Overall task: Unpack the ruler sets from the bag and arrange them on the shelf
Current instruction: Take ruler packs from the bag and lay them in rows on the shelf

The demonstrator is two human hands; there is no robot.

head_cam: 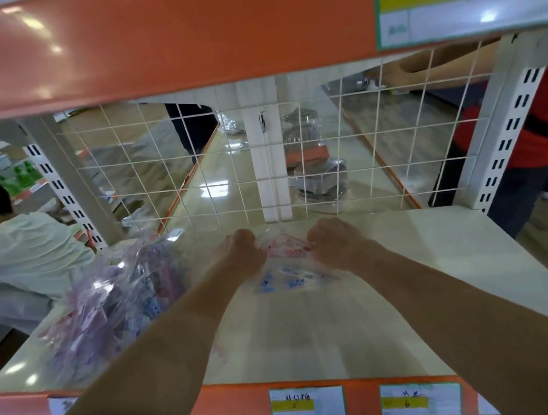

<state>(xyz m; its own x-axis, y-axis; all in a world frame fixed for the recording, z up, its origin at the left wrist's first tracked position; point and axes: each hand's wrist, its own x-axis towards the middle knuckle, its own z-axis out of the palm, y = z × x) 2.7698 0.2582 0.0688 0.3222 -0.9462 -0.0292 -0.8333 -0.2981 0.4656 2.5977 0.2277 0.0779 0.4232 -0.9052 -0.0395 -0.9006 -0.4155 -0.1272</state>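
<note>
Ruler sets (pixel 289 276), clear-wrapped with red and blue print, lie flat on the shelf (pixel 412 280), between the fingers and just nearer the camera than them. Left hand (pixel 241 251) and right hand (pixel 333 239) are both on the far edge of the packets. Fingers are curled down and clamped on the clear wrap. Fingertips are hidden under the hands, so the exact pinch can't be told. Number of sets in this batch can't be told either: blurred, looks like a few overlapped.

Plastic bag (pixel 104 297) lies on the same shelf left of the fingers, beside the left forearm. It is clear, crumpled and bulging with more pink and purple packets. Wire grid (pixel 294 156) stands just beyond the fingers as the shelf's back. Price labels (pixel 307 405) sit on the orange front edge, well nearer the camera than the fingers. A person in a white top (pixel 18 245) is far left of the fingers, and another in a red top (pixel 545 125) is far right, behind the rack.

Progress, judged: early. One small batch is out of the bag, and the hands look to be placing or squaring it mid-shelf. No neat row formed yet. The bag looks mostly full, so the bulk of the unpacking is left, plus lining the sets up along the shelf.
</note>
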